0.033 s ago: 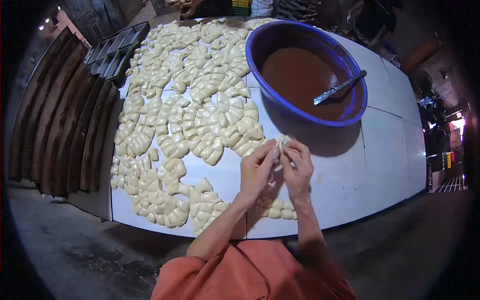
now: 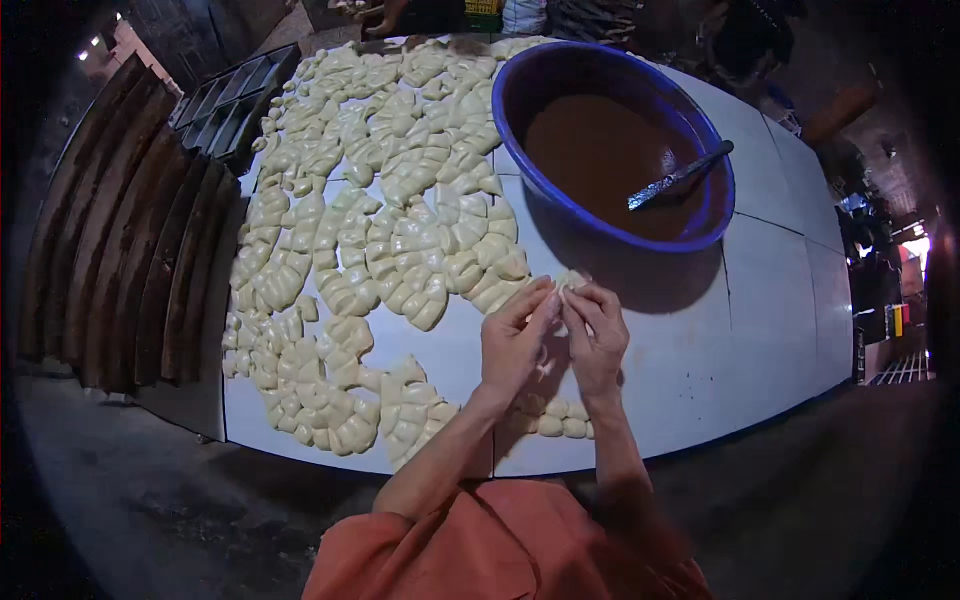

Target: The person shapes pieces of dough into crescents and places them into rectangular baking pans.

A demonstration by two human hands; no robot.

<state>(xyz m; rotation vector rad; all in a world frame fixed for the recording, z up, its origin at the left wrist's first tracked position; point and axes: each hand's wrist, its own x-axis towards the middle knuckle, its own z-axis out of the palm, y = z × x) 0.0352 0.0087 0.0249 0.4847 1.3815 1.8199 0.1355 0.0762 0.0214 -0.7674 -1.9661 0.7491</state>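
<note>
Nothing has moved: both hands, left hand [image 2: 515, 345] and right hand [image 2: 597, 335], grip one dough piece [image 2: 570, 283].

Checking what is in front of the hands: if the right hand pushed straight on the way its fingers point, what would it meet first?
The right hand points up the table, fingers on a dough piece shared with the left hand. Straight on, it would likely meet the blue basin of brown filling first, though depth is unclear.

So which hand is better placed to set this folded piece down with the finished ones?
Probably the left hand. Both hands pinch the dough piece, but the rows of folded dumplings lie on the left; the right hand sits nearer the blue bowl.
</note>
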